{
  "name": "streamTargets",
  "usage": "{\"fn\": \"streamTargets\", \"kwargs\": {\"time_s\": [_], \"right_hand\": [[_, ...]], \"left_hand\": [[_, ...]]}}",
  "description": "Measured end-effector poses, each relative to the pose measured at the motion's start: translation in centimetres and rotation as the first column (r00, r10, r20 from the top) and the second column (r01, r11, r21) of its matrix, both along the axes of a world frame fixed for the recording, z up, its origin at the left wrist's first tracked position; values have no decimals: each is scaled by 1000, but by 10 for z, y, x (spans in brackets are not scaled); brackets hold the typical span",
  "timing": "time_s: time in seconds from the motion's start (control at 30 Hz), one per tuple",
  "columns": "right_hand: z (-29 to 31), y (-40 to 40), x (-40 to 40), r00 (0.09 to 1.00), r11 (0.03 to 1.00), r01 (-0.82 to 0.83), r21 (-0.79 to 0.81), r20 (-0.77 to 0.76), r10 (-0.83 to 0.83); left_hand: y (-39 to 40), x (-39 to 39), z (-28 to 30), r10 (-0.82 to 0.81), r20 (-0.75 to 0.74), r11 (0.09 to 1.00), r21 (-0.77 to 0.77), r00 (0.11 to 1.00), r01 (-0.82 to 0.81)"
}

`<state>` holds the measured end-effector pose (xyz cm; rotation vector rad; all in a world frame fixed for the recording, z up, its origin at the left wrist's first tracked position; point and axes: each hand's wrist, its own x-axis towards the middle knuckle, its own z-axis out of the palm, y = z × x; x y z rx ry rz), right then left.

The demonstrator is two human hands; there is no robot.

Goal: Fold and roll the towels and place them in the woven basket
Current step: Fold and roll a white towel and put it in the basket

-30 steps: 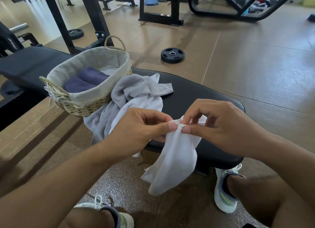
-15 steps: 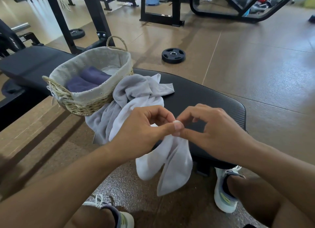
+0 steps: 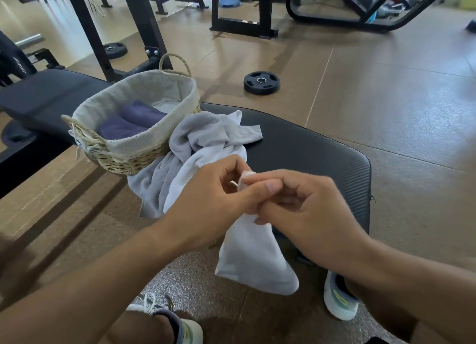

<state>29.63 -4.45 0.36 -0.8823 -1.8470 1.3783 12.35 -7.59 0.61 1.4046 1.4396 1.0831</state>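
A white towel (image 3: 253,258) hangs doubled over below my hands, off the near edge of the black bench pad (image 3: 316,153). My left hand (image 3: 213,202) pinches its top corners between thumb and fingers. My right hand (image 3: 306,210) is pressed against the left one, fingers curled on the same bunched top edge. A crumpled grey towel (image 3: 203,135) and another white one (image 3: 188,173) lie in a heap on the pad beside the woven basket (image 3: 134,158). Two rolled purple towels (image 3: 131,122) lie inside the lined basket.
The basket sits on the left part of the bench, its handle toward the back. A black weight plate (image 3: 261,82) lies on the brown floor behind the bench. Dark gym machine frames (image 3: 144,32) stand at the back. My shoes (image 3: 337,302) rest on the floor below.
The towel's two top corners came together and my hands closed against each other. The hanging part went from a spread sheet to a narrower doubled fold.
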Motion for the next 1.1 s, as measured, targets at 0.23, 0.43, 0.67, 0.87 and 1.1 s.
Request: {"fn": "streamTargets", "kwargs": {"time_s": [0.23, 0.43, 0.67, 0.87, 1.1], "right_hand": [[1, 0, 1, 978, 959, -182, -219, -139, 154], [1, 24, 10, 950, 987, -74, 142, 310, 26], [-1, 28, 11, 898, 950, -296, 97, 368, 242], [-3, 32, 11, 949, 973, -230, 28, 226, 218], [-3, 56, 22, 920, 990, -138, 16, 371, 122]], "left_hand": [[8, -13, -3, -36, 70, 999, 42, 997, 33], [9, -23, 2, -78, -24, 994, 78, 997, 80], [5, -35, 12, -168, -143, 982, 67, 975, 179], [10, -41, 13, 113, -225, 983, 165, 968, -77], [27, -70, 3, 414, -186, 900, 226, 891, -372]]}}
